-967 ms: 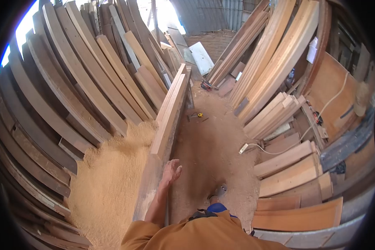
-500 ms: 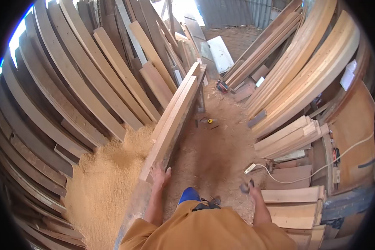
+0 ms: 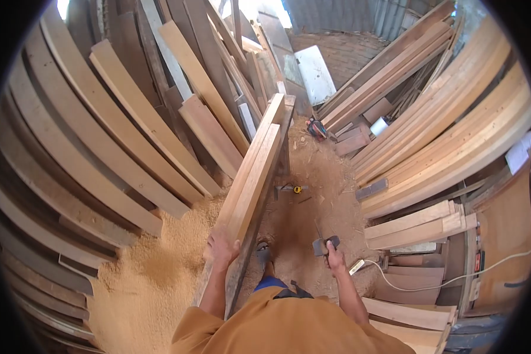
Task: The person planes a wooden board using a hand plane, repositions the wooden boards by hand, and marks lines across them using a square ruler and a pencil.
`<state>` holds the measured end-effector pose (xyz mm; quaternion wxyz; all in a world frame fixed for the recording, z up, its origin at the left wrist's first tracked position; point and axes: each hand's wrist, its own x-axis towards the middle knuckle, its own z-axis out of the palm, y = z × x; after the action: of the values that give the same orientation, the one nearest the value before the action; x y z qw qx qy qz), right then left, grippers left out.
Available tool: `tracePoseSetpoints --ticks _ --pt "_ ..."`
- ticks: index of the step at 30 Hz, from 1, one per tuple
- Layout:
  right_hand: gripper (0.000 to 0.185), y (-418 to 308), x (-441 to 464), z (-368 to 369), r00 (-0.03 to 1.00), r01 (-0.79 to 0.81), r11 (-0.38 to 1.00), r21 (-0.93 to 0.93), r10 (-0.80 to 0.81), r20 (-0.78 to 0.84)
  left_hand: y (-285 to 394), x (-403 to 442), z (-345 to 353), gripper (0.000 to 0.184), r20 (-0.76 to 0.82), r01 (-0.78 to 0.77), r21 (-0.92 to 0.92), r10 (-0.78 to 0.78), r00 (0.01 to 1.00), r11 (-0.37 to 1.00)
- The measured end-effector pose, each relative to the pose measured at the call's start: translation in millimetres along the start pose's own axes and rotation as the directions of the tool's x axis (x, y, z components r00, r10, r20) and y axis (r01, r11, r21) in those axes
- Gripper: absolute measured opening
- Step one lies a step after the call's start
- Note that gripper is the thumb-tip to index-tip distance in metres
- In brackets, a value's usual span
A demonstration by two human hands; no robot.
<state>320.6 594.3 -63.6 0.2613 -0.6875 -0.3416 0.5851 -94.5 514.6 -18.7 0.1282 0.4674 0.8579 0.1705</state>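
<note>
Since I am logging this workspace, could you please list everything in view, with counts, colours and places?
Boards: two, pale brown, along the bench
Bench: one, grey-brown, right of the sawdust
Sawdust: one spread, yellowish
Planks: many, mostly brown, both sides
Small item: one, yellow and black, floor
Far tool: one, red and dark, floor
Panel: one, white, far end
Socket strip: one, white, right
Cable: one, white, right
Held tool: one, dark grey, right hand
Foot: one, grey sandal, beside bench
Left hand: one, bare, on boards
Right hand: one, bare, holding tool
</note>
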Motion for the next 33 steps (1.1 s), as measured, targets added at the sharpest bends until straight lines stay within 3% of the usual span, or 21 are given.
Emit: tracePoseSetpoints --ticks 2,3,7,10,11,13,15,18,22,25,28,32,33 --pt "0.054 -15.7 15.4 28.0 0.999 -0.049 0.998 0.034 0.048 0.026 5.4 35.5 9.3 0.083 0.069 -0.087 0.057 0.083 0.994 0.995" --pt "0.051 -28.6 23.2 39.6 0.997 -0.063 0.998 0.004 0.063 -0.043 9.6 59.3 18.1 0.081 0.092 -0.139 0.077 0.131 0.987 0.987" --pt "0.043 -52.4 76.7 82.6 0.945 0.313 0.942 -0.121 -0.322 -0.062 20.2 123.7 19.2 0.074 0.196 -0.302 0.056 0.286 0.938 0.952" --pt "0.043 -155.0 75.1 122.8 0.851 0.512 0.825 -0.238 -0.524 0.011 18.2 168.4 18.4 0.076 0.213 -0.398 0.059 0.378 0.901 0.916" --pt "0.045 -183.1 76.4 139.8 0.802 0.577 0.769 -0.273 -0.597 0.013 24.0 185.3 10.2 0.077 0.137 -0.419 0.045 0.410 0.902 0.907" --pt "0.056 -227.0 91.4 164.9 0.801 0.581 0.700 -0.415 -0.583 0.138 43.1 216.3 -17.3 0.079 -0.014 -0.460 0.021 0.460 0.888 0.888" --pt "0.078 -260.0 114.8 193.8 0.713 0.642 0.480 -0.598 -0.661 0.233 63.9 249.2 -47.5 0.084 -0.058 -0.536 0.027 0.536 0.842 0.844" --pt "0.101 -334.0 114.5 244.3 0.833 0.540 0.381 -0.750 -0.368 0.413 85.0 289.7 -78.7 0.096 0.020 -0.634 0.038 0.634 0.773 0.772" --pt "0.115 -341.9 144.9 306.7 0.801 0.598 0.303 -0.742 -0.251 0.543 73.7 333.6 -52.3 0.114 0.220 -0.693 -0.102 0.695 0.684 0.714" --pt "0.121 -322.0 144.9 332.6 0.813 0.579 0.327 -0.746 -0.172 0.556 54.0 341.9 -27.9 0.122 0.186 -0.670 -0.269 0.720 0.668 0.691" --pt "0.125 -295.2 143.2 331.0 0.781 0.621 0.380 -0.685 -0.228 0.582 46.5 343.6 -14.3 0.124 0.212 -0.630 -0.331 0.706 0.676 0.703" --pt "0.125 -298.0 177.6 330.0 0.753 0.655 0.391 -0.647 -0.273 0.598 54.0 369.9 7.8 0.115 0.364 -0.615 -0.305 0.686 0.630 0.727" --pt "0.126 -307.8 197.8 331.5 0.779 0.626 0.366 -0.688 -0.252 0.574 55.4 386.6 27.5 0.112 0.260 -0.633 -0.341 0.717 0.647 0.695"
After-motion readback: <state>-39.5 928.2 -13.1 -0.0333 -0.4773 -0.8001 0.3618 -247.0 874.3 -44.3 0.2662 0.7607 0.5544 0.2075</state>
